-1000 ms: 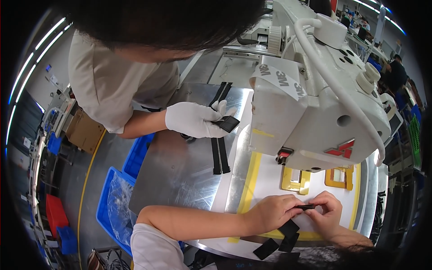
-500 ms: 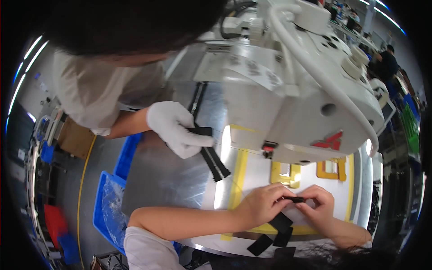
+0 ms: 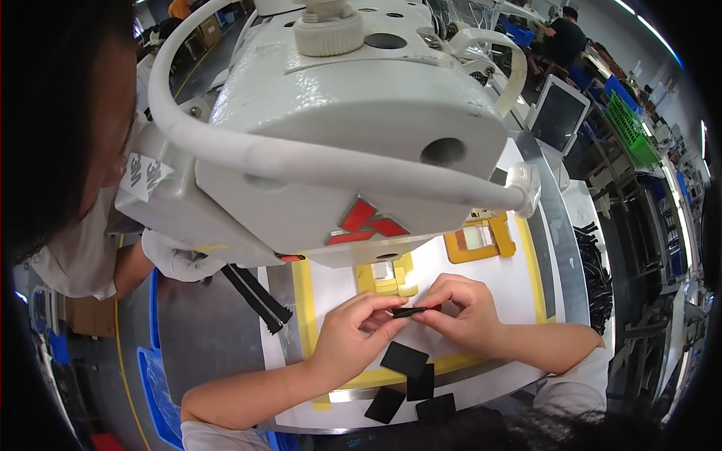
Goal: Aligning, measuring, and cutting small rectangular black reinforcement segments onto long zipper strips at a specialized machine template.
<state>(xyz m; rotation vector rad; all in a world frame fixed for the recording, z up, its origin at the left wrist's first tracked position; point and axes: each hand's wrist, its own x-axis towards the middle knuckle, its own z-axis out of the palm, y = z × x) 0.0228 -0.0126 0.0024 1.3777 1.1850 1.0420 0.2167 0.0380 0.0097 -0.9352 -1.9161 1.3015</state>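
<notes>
Both of my hands meet over the white work surface below the machine head. My left hand (image 3: 358, 332) pinches one end of a thin, small black piece (image 3: 409, 311), and my right hand (image 3: 464, 313) pinches its other end. The piece is seen nearly edge-on, so its exact kind cannot be made out. Just below my hands lie several flat black rectangular pieces (image 3: 404, 359), some overlapping. Beyond my fingers sits a yellow frame-like fixture (image 3: 388, 276). Farther right is an orange-yellow fixture (image 3: 481, 239) with a rectangular window.
A large white sewing machine head (image 3: 353, 150) fills the upper middle, with a thick white hose (image 3: 331, 161) across it. At left, a co-worker's white-gloved hand (image 3: 177, 257) is beside a black zipper strip (image 3: 256, 297). Blue bins (image 3: 154, 391) stand off the table's left edge.
My view has swung right and closer to the machine. Both hands still hold the small black piece. The co-worker's gloved hand now appears farther left, partly behind the machine.
</notes>
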